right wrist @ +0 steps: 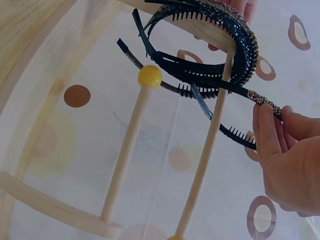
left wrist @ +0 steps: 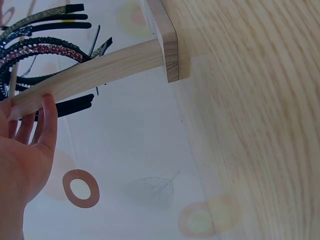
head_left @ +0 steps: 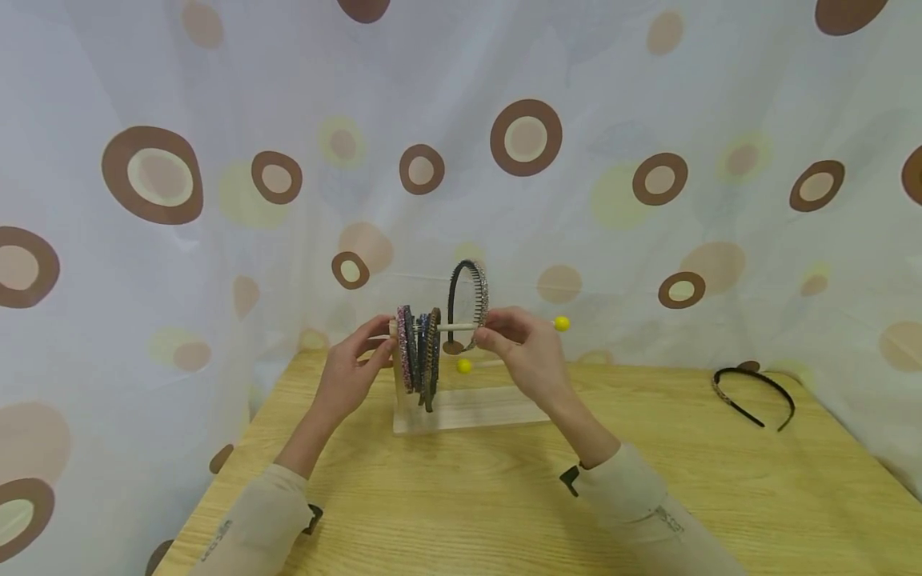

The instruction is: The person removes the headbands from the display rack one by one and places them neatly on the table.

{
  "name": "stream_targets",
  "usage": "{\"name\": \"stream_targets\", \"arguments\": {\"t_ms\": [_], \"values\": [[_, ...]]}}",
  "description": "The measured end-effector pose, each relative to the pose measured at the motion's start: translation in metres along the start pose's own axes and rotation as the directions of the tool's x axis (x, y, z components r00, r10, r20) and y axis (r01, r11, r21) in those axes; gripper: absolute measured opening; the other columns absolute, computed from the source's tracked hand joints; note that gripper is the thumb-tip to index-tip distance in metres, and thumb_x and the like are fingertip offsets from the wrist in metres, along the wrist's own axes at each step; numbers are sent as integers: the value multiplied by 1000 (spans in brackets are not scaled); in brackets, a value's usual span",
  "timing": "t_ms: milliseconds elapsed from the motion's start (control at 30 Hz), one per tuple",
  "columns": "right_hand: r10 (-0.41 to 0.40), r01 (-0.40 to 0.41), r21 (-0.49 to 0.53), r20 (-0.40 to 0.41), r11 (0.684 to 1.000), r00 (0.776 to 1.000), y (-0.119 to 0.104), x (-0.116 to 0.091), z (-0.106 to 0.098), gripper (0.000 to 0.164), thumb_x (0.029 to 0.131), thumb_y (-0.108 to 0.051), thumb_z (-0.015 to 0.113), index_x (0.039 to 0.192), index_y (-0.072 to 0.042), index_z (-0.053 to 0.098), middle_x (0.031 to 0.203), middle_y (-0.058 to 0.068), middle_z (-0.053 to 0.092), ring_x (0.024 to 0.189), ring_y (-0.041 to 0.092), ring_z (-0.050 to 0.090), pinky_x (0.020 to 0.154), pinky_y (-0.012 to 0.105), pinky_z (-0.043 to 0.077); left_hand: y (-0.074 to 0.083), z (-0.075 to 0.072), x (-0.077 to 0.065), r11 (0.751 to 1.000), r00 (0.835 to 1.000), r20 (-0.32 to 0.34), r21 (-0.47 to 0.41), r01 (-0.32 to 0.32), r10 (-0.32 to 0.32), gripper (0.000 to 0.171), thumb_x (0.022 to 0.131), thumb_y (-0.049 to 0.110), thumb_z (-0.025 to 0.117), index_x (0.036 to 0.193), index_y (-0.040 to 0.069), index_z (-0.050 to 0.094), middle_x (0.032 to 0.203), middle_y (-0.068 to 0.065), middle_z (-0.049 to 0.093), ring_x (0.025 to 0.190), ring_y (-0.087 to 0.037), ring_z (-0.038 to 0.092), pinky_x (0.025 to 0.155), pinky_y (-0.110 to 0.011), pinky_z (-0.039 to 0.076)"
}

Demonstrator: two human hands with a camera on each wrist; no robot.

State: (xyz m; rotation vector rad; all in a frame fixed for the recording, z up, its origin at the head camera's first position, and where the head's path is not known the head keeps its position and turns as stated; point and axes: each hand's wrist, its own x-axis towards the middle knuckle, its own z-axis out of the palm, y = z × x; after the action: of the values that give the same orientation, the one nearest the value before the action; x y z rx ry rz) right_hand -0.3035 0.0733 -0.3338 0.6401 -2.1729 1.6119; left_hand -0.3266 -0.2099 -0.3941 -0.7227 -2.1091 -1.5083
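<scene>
From the head, my left hand (head_left: 350, 372) gripped a post (head_left: 399, 392) and my right hand (head_left: 531, 356) pinched a glittery band (head_left: 483, 296) at the upper rod (head_left: 457, 327), right of the hanging bands (head_left: 423, 352); another band (head_left: 719, 387) lay on the desk (head_left: 468, 496), far right. From my left wrist, I held the post near its end. From my right, I pinched the glittery band's side.

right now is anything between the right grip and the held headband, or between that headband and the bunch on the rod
Nothing visible. The right grip pinches the held headband, and in the head view only bare rod shows between it and the bunch. The yellow ball is at the rod's right end.
</scene>
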Motion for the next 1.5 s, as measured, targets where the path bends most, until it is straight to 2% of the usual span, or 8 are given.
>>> {"name": "stream_targets", "arguments": {"t_ms": [300, 533, 767, 900, 1033, 1133, 1300, 1500], "values": [[-125, 127, 13, -104, 992, 987, -7, 0, -6, 23, 89, -16, 82, 106, -2, 75, 96, 7, 75, 92, 21, 72, 86, 33, 60, 0, 1, 1, 1000, 1000, 2, -18, 1, -1, 39, 105, 18, 61, 143, 10, 57, 133, -12, 62, 116, -30, 64, 82, -39, 61], [-172, 179, 32, -154, 983, 973, -13, -1, -14, 20, 88, -14, 82, 104, -2, 75, 97, 5, 75, 89, 20, 73, 81, 28, 60, 1, 0, -1, 1000, 1000, 2, -20, 10, -10, 39, 105, 18, 61, 143, 11, 57, 133, -11, 62, 117, -29, 64, 82, -33, 61], [-237, 252, 48, -205, 967, 950, -19, -6, -34, 20, 90, -9, 80, 107, 0, 75, 100, 9, 74, 92, 20, 73, 84, 32, 60, 0, 2, 0, 1000, 1000, 2, -19, 6, -6, 40, 105, 21, 61, 143, 12, 57, 132, -10, 62, 116, -28, 64, 82, -32, 61], [-267, 277, 12, -234, 961, 935, -17, -9, -51, 20, 90, -9, 80, 108, -2, 76, 100, 8, 74, 93, 19, 72, 86, 31, 60, -1, 2, -1, 1000, 1000, 7, -24, 10, -10, 40, 105, 21, 61, 144, 12, 57, 132, -10, 62, 116, -28, 64, 82, -33, 61], [-277, 278, -35, -262, 960, 924, -13, -12, -69, 19, 90, -3, 78, 109, -1, 75, 101, 11, 74, 93, 17, 73, 85, 27, 59, 0, 1, -2, 1000, 1000, 8, -25, 19, -18, 40, 105, 21, 61, 144, 13, 56, 133, -10, 61, 117, -28, 63, 83, -32, 61], [-271, 263, -67, -276, 962, 922, -18, -18, -82, 20, 90, 4, 76, 110, 5, 73, 102, 18, 73, 94, 20, 73, 86, 25, 58, 2, 1, -2, 999, 1000, 6, -16, 28, -28, 41, 105, 20, 61, 145, 13, 56, 134, -10, 60, 119, -28, 62, 84, -32, 60], [-252, 225, -122, -311, 967, 916, -25, -30, -102, 20, 92, 5, 73, 110, 10, 71, 103, 23, 72, 95, 16, 72, 85, 22, 57, 3, -2, -2, 1000, 1000, 0, 1, 29, -29, 41, 105, 19, 60, 145, 12, 56, 135, -11, 60, 119, -29, 63, 84, -31, 60], [-228, 162, -201, -372, 966, 900, 7, -40, -143, 21, 94, -2, 74, 114, 4, 73, 105, 19, 72, 96, 10, 70, 86, 18, 55, 2, 4, -4, 1000, 1000, -8, -13, 11, -11, 41, 105, 16, 61, 145, 10, 56, 134, -14, 60, 117, -31, 64, 83, -36, 61]]}}
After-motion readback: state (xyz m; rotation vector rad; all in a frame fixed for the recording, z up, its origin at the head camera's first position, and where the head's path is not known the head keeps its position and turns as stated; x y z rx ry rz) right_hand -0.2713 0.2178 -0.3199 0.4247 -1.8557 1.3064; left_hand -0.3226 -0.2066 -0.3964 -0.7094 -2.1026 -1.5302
